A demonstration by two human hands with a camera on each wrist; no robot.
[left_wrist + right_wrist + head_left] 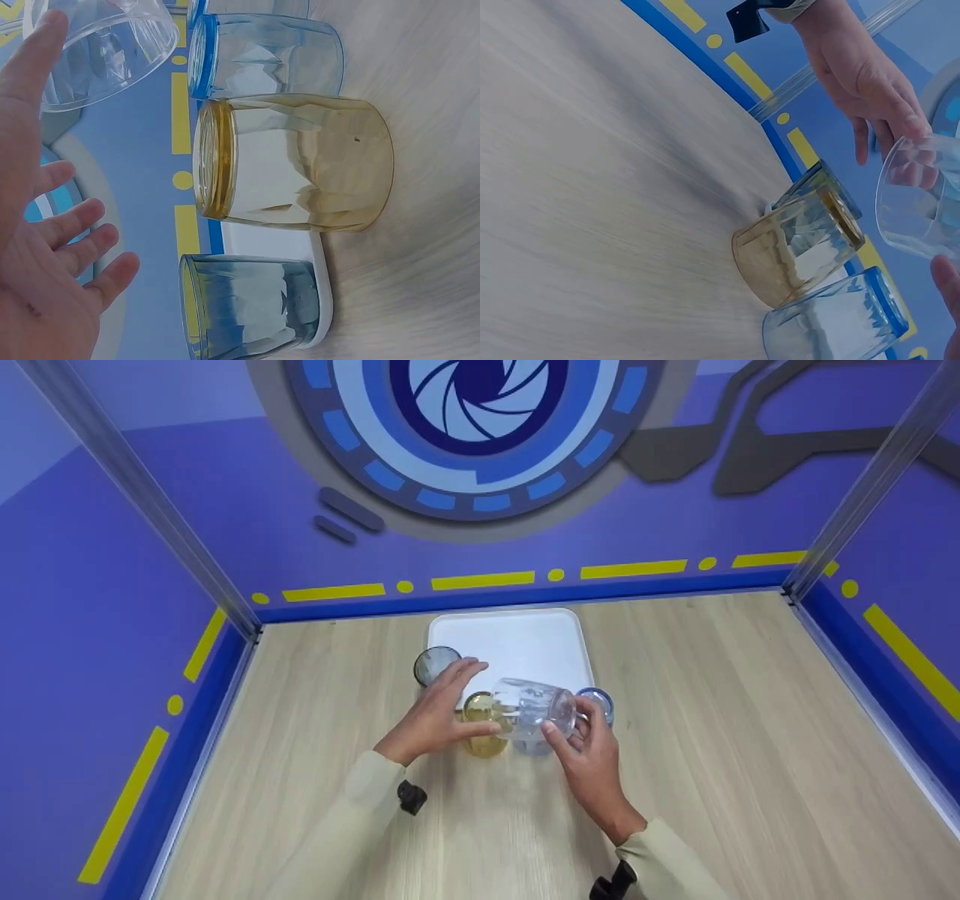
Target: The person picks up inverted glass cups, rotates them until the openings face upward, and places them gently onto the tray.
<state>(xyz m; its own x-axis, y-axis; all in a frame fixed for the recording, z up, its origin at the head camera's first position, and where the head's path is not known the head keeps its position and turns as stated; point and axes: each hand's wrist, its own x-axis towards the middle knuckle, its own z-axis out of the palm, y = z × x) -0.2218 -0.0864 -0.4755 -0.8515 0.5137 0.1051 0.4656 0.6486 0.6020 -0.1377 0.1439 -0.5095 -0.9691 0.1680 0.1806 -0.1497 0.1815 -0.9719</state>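
A clear glass [531, 709] lies on its side in the air, mouth toward the left. My right hand [596, 757] grips it round the base end, fingers and thumb curled. The left hand [435, 721] stands spread at the mouth, its thumb right at the rim in the right wrist view and the other fingers loose. Below, an amber glass [337, 165] stands upside down on the table, beside a light blue glass [300, 60], also inverted. A smoky grey-blue glass [247, 300] stands mouth up near the left hand. Another blue glass [604, 703] is partly hidden behind the right hand.
Behind the glasses lies a white tray [517, 634] on the wooden table [720, 720]; the smoky glass overlaps its left edge in the head view. Purple printed walls [187, 495] with metal corner posts enclose the back and sides.
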